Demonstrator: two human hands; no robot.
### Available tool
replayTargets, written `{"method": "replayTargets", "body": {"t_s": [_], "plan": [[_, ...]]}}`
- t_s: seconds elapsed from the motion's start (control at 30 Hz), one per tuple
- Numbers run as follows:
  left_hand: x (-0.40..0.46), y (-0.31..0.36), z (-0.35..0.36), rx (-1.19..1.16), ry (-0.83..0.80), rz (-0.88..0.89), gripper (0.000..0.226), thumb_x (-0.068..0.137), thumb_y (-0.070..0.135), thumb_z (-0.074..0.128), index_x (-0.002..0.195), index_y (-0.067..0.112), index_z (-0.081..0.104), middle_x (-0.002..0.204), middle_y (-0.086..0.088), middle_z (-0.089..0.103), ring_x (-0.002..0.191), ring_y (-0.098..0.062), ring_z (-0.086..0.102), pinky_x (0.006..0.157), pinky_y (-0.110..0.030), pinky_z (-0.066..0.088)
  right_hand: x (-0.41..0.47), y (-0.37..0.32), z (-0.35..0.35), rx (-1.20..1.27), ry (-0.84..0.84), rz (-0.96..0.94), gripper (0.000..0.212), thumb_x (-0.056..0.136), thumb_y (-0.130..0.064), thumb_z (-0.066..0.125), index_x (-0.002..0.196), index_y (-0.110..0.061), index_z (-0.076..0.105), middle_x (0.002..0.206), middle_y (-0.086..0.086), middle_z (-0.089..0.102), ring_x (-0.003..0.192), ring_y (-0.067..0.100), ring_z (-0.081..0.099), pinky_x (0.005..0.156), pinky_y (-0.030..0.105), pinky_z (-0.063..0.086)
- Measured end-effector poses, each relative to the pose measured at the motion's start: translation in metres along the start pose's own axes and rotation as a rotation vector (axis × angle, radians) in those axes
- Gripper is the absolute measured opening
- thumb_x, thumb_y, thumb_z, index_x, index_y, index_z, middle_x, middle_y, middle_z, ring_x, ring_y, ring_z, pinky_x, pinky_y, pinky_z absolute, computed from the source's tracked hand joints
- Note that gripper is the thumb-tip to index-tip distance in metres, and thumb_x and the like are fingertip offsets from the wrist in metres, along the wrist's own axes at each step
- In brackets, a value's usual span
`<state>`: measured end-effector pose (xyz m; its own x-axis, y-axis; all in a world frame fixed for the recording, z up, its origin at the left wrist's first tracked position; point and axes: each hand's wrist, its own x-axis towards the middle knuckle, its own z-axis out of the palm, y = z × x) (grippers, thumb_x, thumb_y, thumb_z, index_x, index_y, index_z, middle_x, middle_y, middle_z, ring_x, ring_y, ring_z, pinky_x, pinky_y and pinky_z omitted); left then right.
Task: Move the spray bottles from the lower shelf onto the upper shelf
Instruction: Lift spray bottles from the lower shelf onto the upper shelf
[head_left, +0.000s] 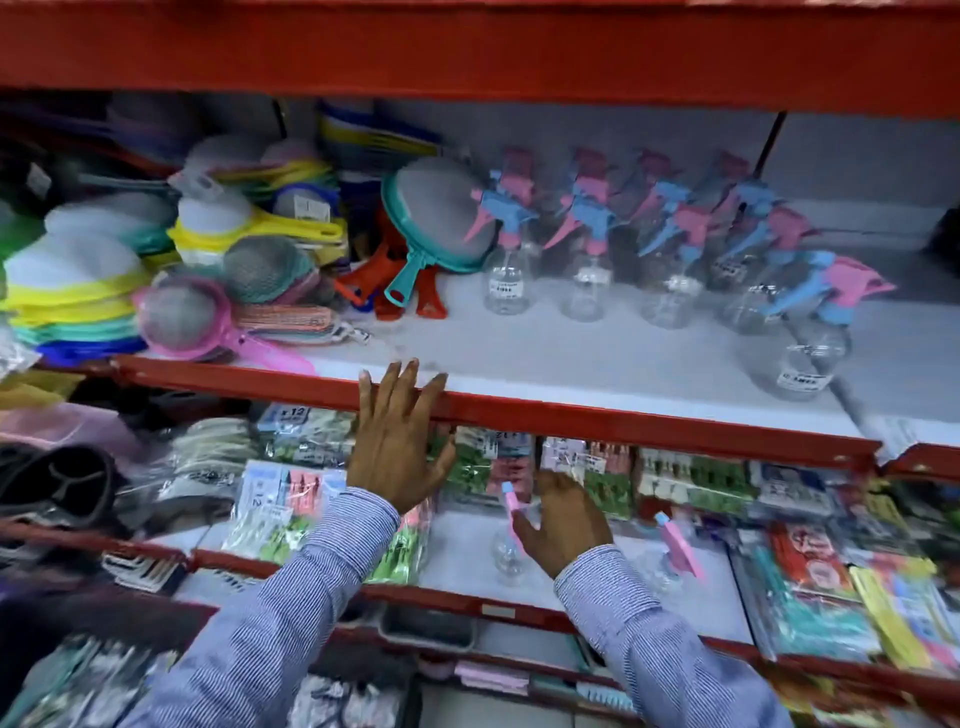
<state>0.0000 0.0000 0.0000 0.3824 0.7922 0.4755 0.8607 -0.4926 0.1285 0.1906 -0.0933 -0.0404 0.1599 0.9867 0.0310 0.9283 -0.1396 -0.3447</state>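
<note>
two spray bottles (511, 540) left on the lower shelf (467, 540). your right hand (563, 525) is open at the nearer one's pink trigger, not yet closed on it. left hand (397, 447) spread, empty, fingers resting on the upper shelf (571, 358) edge. next: close, lift, stand it with the row above.

The upper shelf (519, 358), white-surfaced with a red front edge, was found stocked with clear spray bottles (587, 244) standing at right and mesh strainers (436, 213) piled at left. On the lower shelf (467, 540), two spray bottles (675, 551) were noted among packaged goods (280, 509).
</note>
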Motion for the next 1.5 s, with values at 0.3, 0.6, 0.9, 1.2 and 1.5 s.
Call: {"method": "replayTargets", "body": {"t_s": [0.3, 0.6, 0.9, 1.2, 1.5], "plan": [[0.005, -0.003, 0.004, -0.105, 0.040, -0.011, 0.071, 0.076, 0.034, 0.069, 0.140, 0.020, 0.042, 0.151, -0.019, 0.037, 0.144, -0.036, 0.024, 0.119, -0.061, 0.004, 0.020, -0.005, 0.048, 0.068, -0.259, 0.283, 0.049, 0.073, -0.030, 0.072, 0.119, -0.016, 0.061, 0.105, 0.010, 0.072, 0.099, 0.027, 0.068, 0.084, 0.033, 0.056], [0.003, -0.005, 0.004, -0.145, 0.063, 0.009, 0.074, 0.073, 0.036, 0.072, 0.140, 0.023, 0.044, 0.147, -0.015, 0.043, 0.142, -0.034, 0.028, 0.120, -0.060, 0.005, 0.004, -0.024, -0.027, 0.158, -0.091, 0.144, 0.026, 0.057, -0.035, 0.069, 0.074, -0.016, 0.072, 0.072, 0.004, 0.070, 0.062, 0.017, 0.063, 0.058, 0.025, 0.053], [-0.004, -0.002, 0.001, -0.147, 0.062, -0.015, 0.072, 0.072, 0.042, 0.071, 0.138, 0.026, 0.046, 0.144, -0.010, 0.047, 0.141, -0.031, 0.032, 0.119, -0.060, 0.009, 0.009, -0.073, -0.200, 0.410, 0.176, -0.093, 0.026, 0.063, -0.031, 0.079, 0.083, -0.017, 0.072, 0.076, -0.001, 0.070, 0.062, 0.013, 0.062, 0.050, 0.010, 0.043], [-0.004, 0.000, -0.002, -0.186, 0.066, -0.038, 0.067, 0.074, 0.040, 0.067, 0.137, 0.030, 0.046, 0.142, -0.007, 0.050, 0.140, -0.028, 0.034, 0.120, -0.059, 0.011, 0.118, -0.083, -0.181, 0.346, 0.238, 0.006, 0.040, 0.063, -0.034, 0.076, 0.097, -0.014, 0.071, 0.096, 0.010, 0.073, 0.077, 0.024, 0.064, 0.068, 0.022, 0.045], [-0.004, 0.000, -0.002, -0.196, 0.081, -0.055, 0.064, 0.075, 0.038, 0.067, 0.135, 0.030, 0.048, 0.141, -0.006, 0.051, 0.140, -0.027, 0.033, 0.121, -0.055, 0.007, 0.116, -0.087, -0.163, 0.523, 0.340, -0.004, 0.032, 0.063, -0.030, 0.081, 0.092, -0.018, 0.074, 0.086, -0.003, 0.071, 0.072, 0.015, 0.061, 0.071, 0.017, 0.044]]}}
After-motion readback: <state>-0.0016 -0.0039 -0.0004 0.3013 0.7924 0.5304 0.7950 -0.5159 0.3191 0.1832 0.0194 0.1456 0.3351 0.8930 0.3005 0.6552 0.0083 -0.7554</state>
